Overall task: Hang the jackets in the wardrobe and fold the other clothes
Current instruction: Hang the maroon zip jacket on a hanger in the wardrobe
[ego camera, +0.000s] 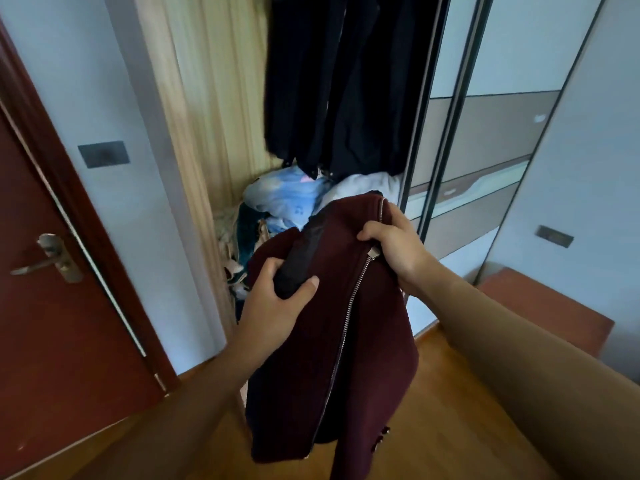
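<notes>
We judge the maroon jacket (311, 368) limp, best held at the shoulders. Left hand (273, 299) clasps its dark collar (304, 247); right hand (394, 247) pinches the zipper (349, 306) edge.

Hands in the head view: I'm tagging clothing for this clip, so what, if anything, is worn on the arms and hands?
Nothing visible. The left hand and right hand wear no gloves, and no ring shows on the fingers in view. The left forearm and right forearm are bare to the frame edge: no sleeves, watch or bracelet.
</notes>
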A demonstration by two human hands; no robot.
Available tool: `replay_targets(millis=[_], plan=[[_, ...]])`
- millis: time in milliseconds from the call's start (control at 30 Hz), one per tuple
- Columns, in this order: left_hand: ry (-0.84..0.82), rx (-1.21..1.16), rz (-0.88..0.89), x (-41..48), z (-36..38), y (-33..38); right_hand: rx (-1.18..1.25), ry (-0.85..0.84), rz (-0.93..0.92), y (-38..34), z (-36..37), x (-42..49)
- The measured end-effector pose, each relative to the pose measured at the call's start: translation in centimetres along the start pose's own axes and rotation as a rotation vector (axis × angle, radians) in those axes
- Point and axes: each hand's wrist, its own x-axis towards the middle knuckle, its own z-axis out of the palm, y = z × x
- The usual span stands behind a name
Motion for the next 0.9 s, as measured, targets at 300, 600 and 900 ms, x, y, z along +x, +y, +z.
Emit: replay_targets(millis=[300,600,900], plan=[[0.232,-0.002,0.052,18.2,1.8,-0.2,-0.02,-0.162,-0.117,-2.2,3.6,21.2],[0.481,0.041,0.095,32.2,-0.9,0.5,0.041,-0.431,-0.185,-5.0,10.3,37.7],[0.758,0.123,0.041,40.8,-0.9,-5.3,-0.041,-0.73,-0.237,-1.4,17.7,50.0]])
